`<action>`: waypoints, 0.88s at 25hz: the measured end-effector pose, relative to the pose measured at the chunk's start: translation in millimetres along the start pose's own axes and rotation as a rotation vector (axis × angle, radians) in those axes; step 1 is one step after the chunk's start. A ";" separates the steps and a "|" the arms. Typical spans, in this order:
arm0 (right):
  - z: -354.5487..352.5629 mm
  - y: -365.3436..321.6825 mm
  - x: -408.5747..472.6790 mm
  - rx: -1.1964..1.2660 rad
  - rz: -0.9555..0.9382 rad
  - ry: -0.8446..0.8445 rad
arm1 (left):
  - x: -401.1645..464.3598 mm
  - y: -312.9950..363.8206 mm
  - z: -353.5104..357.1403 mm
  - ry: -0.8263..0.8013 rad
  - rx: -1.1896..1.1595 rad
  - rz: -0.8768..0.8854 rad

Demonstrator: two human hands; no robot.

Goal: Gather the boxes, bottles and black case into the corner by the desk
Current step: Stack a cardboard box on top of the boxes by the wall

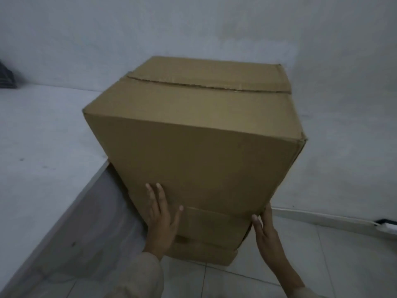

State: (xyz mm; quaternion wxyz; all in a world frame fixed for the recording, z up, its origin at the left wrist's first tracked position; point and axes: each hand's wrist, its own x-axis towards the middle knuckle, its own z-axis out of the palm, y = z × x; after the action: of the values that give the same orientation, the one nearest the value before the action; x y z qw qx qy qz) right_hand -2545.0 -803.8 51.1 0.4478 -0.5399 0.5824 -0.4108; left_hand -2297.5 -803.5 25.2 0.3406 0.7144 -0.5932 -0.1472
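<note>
A tall brown cardboard box (193, 151) stands on the tiled floor (322, 265) in the corner where the white tabletop (43, 147) edge meets the grey wall (214, 26). Its taped top flaps are closed; no writing or label can be read. The left hand (161, 216) lies open and flat against its near face; the right hand (264, 229) is open, cupping its right edge. A black-and-white object (386, 225) lies on the floor by the wall at right.

The box (193, 134) is matt brown corrugated cardboard, its top seam ragged and its right edge frayed; the desk (43, 134) top looks smooth, matt white; the floor (322, 254) is pale, faintly glossy tile; the wall (322, 61) is matt, slightly mottled paint; the sleeve (141, 276) is soft beige cloth.
</note>
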 end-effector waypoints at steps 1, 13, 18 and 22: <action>7.4 9.2 4.9 0.032 -0.028 0.035 | 0.2 -14.7 16.4 0.046 0.046 0.050; 66.4 168.8 64.7 -0.177 -0.839 0.493 | 5.9 -142.8 179.7 0.527 0.110 0.496; 94.4 281.5 69.4 -0.819 -1.009 0.604 | -24.4 -202.6 219.0 0.457 0.220 0.472; 114.1 349.4 75.2 -1.225 -1.075 0.655 | -51.4 -268.5 267.5 0.424 0.279 0.262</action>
State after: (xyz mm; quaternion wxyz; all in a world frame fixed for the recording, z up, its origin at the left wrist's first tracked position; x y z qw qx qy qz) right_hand -2527.3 -850.5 -320.7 -0.3644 -0.7416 0.4666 -0.3154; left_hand -2274.2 -821.0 -356.2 0.3713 0.6864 -0.6108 0.1338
